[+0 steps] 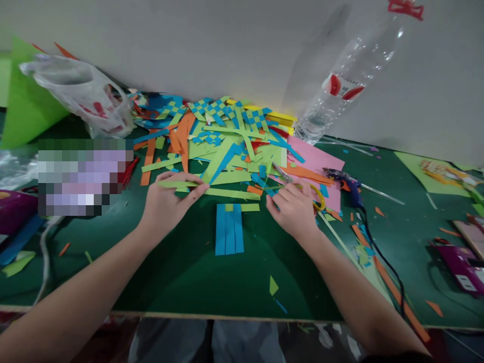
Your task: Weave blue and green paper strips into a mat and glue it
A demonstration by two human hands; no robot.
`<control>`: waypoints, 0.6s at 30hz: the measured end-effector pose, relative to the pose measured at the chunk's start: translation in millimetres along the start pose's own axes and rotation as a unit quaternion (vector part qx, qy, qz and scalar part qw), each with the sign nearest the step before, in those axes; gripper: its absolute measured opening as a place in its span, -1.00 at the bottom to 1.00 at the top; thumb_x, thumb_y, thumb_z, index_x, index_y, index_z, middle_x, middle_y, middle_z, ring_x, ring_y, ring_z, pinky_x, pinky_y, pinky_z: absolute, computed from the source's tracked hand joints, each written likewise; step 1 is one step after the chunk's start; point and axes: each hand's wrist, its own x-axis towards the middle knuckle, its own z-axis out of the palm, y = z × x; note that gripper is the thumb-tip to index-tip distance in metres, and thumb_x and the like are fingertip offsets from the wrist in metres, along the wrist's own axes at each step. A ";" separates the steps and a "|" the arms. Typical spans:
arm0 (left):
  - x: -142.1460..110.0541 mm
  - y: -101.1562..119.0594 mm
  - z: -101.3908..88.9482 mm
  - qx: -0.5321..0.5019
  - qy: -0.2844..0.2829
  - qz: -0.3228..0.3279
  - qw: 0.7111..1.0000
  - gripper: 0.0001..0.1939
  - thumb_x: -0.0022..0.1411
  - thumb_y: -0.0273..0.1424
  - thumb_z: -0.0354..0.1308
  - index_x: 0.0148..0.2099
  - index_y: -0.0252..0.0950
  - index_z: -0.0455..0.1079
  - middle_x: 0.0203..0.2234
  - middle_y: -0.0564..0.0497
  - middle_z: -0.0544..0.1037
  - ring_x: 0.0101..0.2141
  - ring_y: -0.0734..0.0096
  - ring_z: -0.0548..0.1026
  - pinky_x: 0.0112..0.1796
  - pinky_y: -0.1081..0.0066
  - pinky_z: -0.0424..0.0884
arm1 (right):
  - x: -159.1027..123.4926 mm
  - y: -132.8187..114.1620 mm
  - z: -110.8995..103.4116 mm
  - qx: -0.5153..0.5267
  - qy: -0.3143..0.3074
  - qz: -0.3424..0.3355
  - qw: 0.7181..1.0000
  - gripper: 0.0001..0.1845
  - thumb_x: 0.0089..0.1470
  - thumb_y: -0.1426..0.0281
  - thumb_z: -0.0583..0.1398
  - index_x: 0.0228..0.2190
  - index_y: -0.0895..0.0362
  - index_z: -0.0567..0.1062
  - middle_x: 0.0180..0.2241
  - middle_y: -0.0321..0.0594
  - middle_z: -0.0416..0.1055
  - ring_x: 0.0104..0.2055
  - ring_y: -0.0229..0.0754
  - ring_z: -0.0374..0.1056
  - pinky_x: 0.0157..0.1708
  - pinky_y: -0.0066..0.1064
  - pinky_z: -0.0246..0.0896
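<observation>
My left hand (170, 199) pinches a narrow light-green paper strip (172, 184) between thumb and fingers, above the table. My right hand (295, 209) is closed, its fingers curled inward; whether anything is inside them is hidden. Just behind its knuckles are scissors with yellow handles (319, 197), partly covered by that hand. Between and below both hands lies a small blue paper piece cut into parallel strips (229, 234). One green strip (250, 207) is threaded across its top, passing over and under the blue strips and sticking out to the right.
Behind the hands spreads a heap of paper strips and woven blue-green pieces (217, 108). A plastic bottle (340, 85) leans at the wall. Rightward lie a glue gun (350, 186) with its cord and a purple box (459, 264). A plastic bag (91, 96) stands left.
</observation>
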 end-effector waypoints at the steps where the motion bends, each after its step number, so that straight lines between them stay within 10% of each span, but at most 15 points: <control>1: 0.5 -0.6 -0.4 0.007 -0.003 0.007 1.000 -0.70 0.33 -0.10 0.10 -0.28 -0.20 0.45 -0.42 0.09 0.62 -0.34 0.32 0.53 -0.14 0.13 0.42 | 0.2 -7.1 -1.7 0.020 0.008 0.011 1.000 -0.67 0.24 0.37 0.11 -0.53 0.11 0.51 -0.51 -0.24 0.47 -0.32 -0.13 0.32 0.01 -0.14 0.11; 6: 0.7 -1.2 -4.2 0.080 -0.034 0.083 0.993 -0.73 0.38 -0.25 0.03 -0.36 -0.21 0.36 -0.48 0.09 0.59 -0.43 0.33 0.49 0.06 0.00 0.28 | -0.1 -46.8 -4.8 0.161 -0.033 0.017 0.986 -0.79 0.27 0.33 0.14 -0.11 0.10 0.49 -0.12 -0.20 0.55 -0.03 -0.12 0.38 0.22 -0.08 -0.09; 18: 2.0 -2.7 -1.6 0.195 -0.108 0.114 0.968 -0.84 0.40 -0.34 -0.09 -0.23 -0.21 0.28 -0.64 0.14 0.45 -0.54 0.33 0.47 0.03 0.08 0.25 | 1.8 -63.6 7.8 0.198 -0.108 0.034 0.974 -0.73 0.26 0.41 0.14 -0.01 0.12 0.44 -0.03 -0.14 0.53 0.16 -0.08 0.31 0.36 0.08 -0.30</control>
